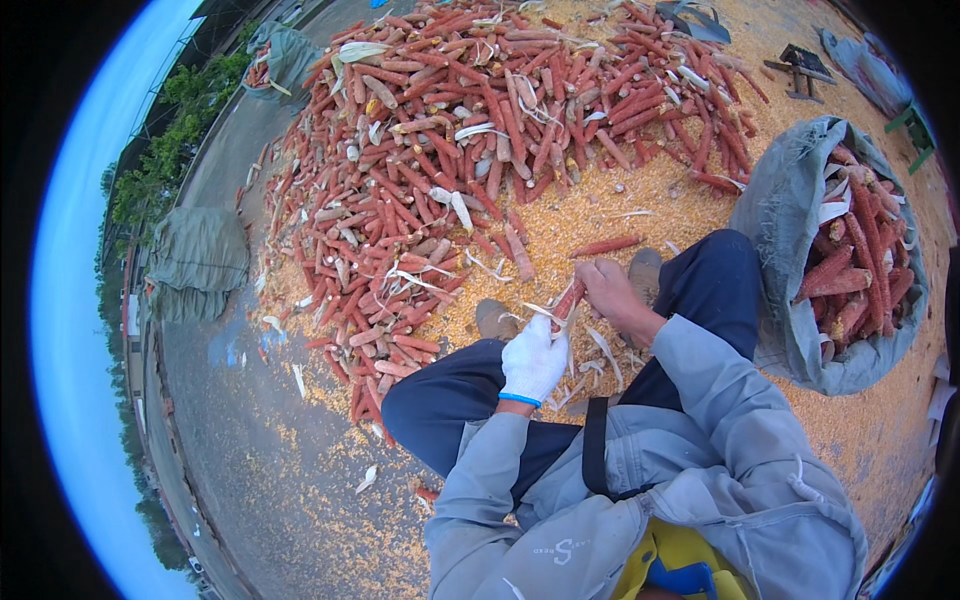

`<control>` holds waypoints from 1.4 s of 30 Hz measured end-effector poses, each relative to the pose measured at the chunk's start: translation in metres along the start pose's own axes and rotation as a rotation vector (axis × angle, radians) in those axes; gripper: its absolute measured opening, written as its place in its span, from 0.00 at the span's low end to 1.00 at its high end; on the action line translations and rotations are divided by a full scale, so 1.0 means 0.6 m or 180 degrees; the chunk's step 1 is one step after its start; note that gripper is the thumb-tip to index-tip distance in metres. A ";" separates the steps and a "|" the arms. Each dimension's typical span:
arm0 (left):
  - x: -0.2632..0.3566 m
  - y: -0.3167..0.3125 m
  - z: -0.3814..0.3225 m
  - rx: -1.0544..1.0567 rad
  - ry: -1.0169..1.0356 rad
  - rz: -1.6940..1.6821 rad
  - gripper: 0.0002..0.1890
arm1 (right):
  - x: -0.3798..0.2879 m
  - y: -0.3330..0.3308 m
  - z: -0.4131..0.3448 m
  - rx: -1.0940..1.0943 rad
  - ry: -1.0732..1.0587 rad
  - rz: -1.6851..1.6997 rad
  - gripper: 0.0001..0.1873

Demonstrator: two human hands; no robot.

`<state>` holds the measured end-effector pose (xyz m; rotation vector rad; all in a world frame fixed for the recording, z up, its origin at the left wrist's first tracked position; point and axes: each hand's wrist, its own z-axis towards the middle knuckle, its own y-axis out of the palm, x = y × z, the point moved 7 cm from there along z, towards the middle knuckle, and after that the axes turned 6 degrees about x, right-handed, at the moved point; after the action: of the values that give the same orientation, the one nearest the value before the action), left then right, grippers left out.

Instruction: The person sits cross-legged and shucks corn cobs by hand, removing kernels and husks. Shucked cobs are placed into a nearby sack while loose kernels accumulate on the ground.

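Between my knees, both hands meet on one red corn cob (568, 298) with pale husk strips hanging from it. My left hand (534, 360), in a white knit glove with a blue cuff edge, is closed around its lower end. My right hand (611, 292), bare, grips the upper end. Loose husk strips (604, 354) lie on the ground just below the hands. Another red cob (607, 246) rests on yellow corn kernels (559, 225) beyond my right hand. A large heap of red cobs (450, 150) spreads ahead and to the left.
An open woven sack (772, 180) full of cobs stands close at my right knee. Two more sacks (199, 255) (289, 64) stand beyond the heap at left. A small wooden stool (804, 71) is at the upper right. Kernels are scattered over the paved ground (247, 442).
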<state>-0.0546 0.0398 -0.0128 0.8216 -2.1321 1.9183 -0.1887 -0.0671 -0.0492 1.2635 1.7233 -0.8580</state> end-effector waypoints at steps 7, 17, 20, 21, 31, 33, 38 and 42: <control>-0.053 0.057 -0.002 -0.1013 -0.0735 -0.2850 0.15 | 0.000 0.007 -0.014 -0.0570 0.0074 0.0740 0.16; 0.028 0.036 -0.040 -0.1723 -0.1573 -0.4358 0.14 | 0.010 0.006 0.003 -0.1298 0.0311 0.2519 0.12; 0.080 0.044 -0.077 -0.2427 -0.1288 -0.6408 0.19 | -0.018 0.019 -0.009 -0.1843 0.0168 0.2781 0.13; 0.101 0.049 -0.086 -0.2745 -0.1025 -0.6933 0.20 | -0.025 0.021 -0.012 -0.1954 0.0148 0.2823 0.13; 0.181 0.039 -0.115 -0.3566 -0.0080 -0.8533 0.28 | -0.028 0.022 -0.025 -0.1992 0.0001 0.2939 0.19; 0.216 0.024 -0.120 -0.3670 0.0094 -0.8780 0.27 | -0.033 0.027 -0.035 -0.2372 0.0064 0.3395 0.18; 0.247 0.031 -0.122 -0.3551 -0.0144 -0.8877 0.28 | -0.022 0.067 -0.047 -0.2417 0.0109 0.4065 0.14; 0.233 0.022 -0.120 -0.3604 -0.0032 -0.8500 0.28 | -0.036 0.026 -0.033 -0.1419 -0.0140 0.3158 0.16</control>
<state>-0.1951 0.0684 0.0524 1.4611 -0.1858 -0.6066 -0.1745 -0.0546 -0.0223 1.5068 0.9433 0.0813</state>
